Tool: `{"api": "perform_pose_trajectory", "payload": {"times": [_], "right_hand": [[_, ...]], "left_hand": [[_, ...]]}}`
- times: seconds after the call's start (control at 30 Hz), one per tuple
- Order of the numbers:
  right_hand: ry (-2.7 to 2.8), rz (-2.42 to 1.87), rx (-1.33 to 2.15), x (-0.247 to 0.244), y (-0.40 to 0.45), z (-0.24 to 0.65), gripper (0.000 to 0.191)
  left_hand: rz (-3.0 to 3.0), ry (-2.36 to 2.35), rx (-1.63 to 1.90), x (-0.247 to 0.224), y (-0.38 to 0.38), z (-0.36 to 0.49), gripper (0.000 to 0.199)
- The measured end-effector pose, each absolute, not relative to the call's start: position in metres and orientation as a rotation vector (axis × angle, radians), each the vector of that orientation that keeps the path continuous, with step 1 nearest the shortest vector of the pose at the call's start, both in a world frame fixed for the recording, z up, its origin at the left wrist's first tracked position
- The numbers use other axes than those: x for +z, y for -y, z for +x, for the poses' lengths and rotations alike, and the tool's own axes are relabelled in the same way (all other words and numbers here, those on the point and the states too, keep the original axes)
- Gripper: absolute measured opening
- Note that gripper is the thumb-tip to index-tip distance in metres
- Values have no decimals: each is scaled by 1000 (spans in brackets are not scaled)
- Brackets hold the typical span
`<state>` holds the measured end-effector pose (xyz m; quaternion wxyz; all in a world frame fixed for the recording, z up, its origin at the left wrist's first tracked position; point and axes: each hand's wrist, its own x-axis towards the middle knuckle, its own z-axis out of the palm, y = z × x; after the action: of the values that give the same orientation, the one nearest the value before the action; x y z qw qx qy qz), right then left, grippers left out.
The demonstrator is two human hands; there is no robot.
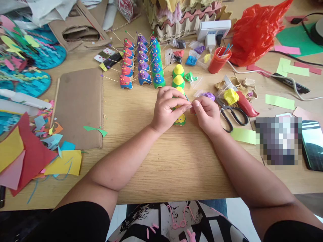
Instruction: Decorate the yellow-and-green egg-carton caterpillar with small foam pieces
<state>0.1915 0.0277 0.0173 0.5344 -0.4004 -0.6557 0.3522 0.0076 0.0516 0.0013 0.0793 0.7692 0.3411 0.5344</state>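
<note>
My left hand (166, 109) and my right hand (208, 114) meet fingertip to fingertip above the table. Each hand is closed in a pinch, and what sits between the fingers is too small to make out. Just behind and below them runs a row of yellow-and-green egg-carton caterpillars (180, 120), the nearest with a smiling face; my fingers hide part of this row. To the left stand finished-looking rows in red and blue (126, 81), purple and blue (144, 76), and blue and green (158, 80), with pins sticking out of several heads.
Scissors (236, 116), a yellow clay lump (230, 96) and a red cup (219, 60) of sticks lie to the right, near a red plastic bag (257, 33). A phone (313, 144) is far right. Cardboard (78, 107) and paper scraps (63, 163) cover the left.
</note>
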Motion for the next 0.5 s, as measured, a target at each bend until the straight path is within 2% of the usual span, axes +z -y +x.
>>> {"api": "perform_pose_trajectory", "payload": {"times": [0.33, 0.5], "right_hand": [[1572, -985, 842, 19, -27, 191, 58], [1571, -990, 858, 19, -27, 191, 58]], "left_hand": [[2232, -978, 1638, 4, -51, 9, 25], [2234, -973, 1635, 4, -51, 9, 20]]}}
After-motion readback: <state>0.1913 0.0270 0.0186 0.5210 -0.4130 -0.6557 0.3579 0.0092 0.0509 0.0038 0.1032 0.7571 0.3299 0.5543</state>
